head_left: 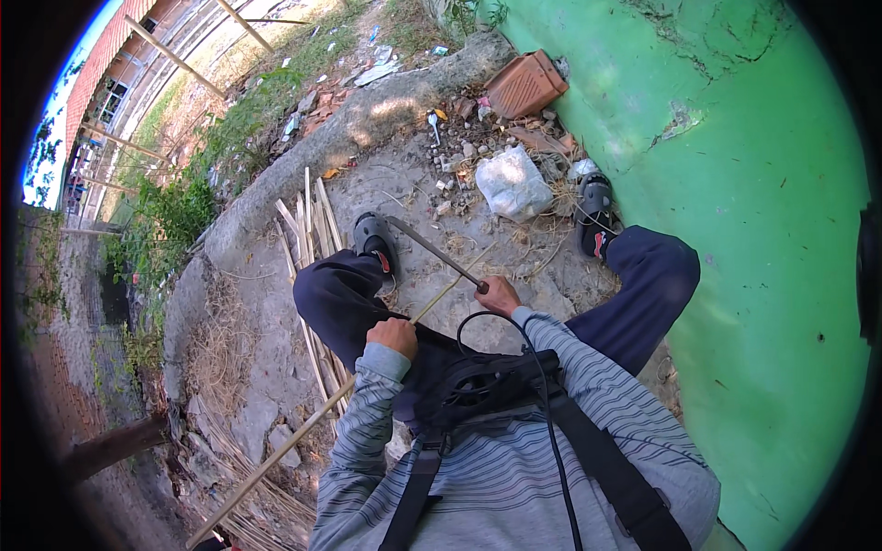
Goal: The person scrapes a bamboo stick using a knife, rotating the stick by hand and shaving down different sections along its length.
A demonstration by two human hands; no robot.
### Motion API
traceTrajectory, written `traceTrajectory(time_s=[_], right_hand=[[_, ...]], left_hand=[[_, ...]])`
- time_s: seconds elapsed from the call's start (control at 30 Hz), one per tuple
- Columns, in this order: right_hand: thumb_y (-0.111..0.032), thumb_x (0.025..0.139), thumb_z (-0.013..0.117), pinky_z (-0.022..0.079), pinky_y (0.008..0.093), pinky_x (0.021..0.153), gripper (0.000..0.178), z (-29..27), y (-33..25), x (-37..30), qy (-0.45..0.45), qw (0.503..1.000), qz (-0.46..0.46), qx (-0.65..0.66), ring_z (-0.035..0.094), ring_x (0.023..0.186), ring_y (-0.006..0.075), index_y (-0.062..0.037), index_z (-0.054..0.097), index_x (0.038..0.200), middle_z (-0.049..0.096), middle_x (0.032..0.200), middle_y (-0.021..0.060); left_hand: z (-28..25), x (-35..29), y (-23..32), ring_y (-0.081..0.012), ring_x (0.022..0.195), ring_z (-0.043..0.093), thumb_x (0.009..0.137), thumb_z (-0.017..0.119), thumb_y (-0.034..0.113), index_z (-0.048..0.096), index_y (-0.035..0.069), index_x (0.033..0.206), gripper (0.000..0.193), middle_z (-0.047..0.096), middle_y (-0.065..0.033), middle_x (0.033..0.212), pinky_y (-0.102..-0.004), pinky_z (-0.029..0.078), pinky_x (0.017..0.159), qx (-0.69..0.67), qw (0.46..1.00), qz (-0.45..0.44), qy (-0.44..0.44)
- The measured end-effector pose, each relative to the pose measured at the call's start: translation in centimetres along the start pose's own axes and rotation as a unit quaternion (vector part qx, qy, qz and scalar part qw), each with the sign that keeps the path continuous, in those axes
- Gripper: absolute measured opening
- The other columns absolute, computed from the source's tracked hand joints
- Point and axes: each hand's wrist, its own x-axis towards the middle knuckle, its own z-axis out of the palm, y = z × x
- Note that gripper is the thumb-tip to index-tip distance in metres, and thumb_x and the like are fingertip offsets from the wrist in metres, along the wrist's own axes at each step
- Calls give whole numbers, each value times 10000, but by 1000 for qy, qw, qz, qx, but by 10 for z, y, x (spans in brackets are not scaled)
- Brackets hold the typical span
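Observation:
My left hand (393, 337) is closed around a long, thin bamboo strip (266, 466). The strip slants from the lower left, past my left forearm, up through the fist to a thin tip between my feet. In my right hand (499, 296) is the dark handle of a long-bladed knife (430, 246), its blade pointing up and left toward my left shoe (375, 241). Near my right hand the blade crosses over or lies close against the strip; I cannot tell whether they touch. Split bamboo strips (315, 220) lie in a pile beside my left leg.
A green wall (735, 275) rises close on my right. Ahead, a white plastic bag (514, 184) and an orange-brown plastic container (526, 84) rest among rubble. A low, curved concrete edge (367, 119) borders the ground, with plants beyond it. A black cable (554, 432) hangs along my chest.

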Motion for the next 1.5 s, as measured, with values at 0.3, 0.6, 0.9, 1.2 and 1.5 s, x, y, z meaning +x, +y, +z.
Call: traceTrajectory(time_s=[0.3,0.6,0.9,1.2,1.5], right_hand=[[-302,761,675,529,480,770,309,-6,-1,5,12,1000,4,-21,690,832,406,-5,699,844,701,832,223],[-297,750,687,521,475,739,312,-32,39,8,74,992,99,-25,685,799,410,2,698,838,702,813,229],[-294,763,672,517,489,758,298,-36,39,6,88,992,82,-48,681,815,409,-4,681,831,693,826,232],[-308,771,675,525,476,757,321,-27,26,6,75,996,47,-33,682,828,424,2,694,853,695,815,232],[-341,754,705,544,459,829,371,-48,55,9,106,981,154,-41,695,919,411,-12,730,924,718,938,245]], left_hand=[[12,-18,-17,-365,744,725,932,609,268,721,44,828,271,719,-168,793,-482,583,648,13,998,-7,58],[-9,-65,-27,-374,703,715,925,628,292,671,49,824,267,701,-162,744,-495,564,608,26,997,8,68],[-35,-84,-33,-366,652,698,927,630,293,636,69,788,264,679,-154,707,-500,529,540,33,995,-2,93],[-24,-85,-35,-374,609,669,917,649,315,624,69,791,278,652,-151,658,-506,511,529,35,990,11,138],[-34,-123,-60,-398,629,660,949,614,330,639,88,832,270,647,-168,673,-524,513,562,4,998,-17,58]])
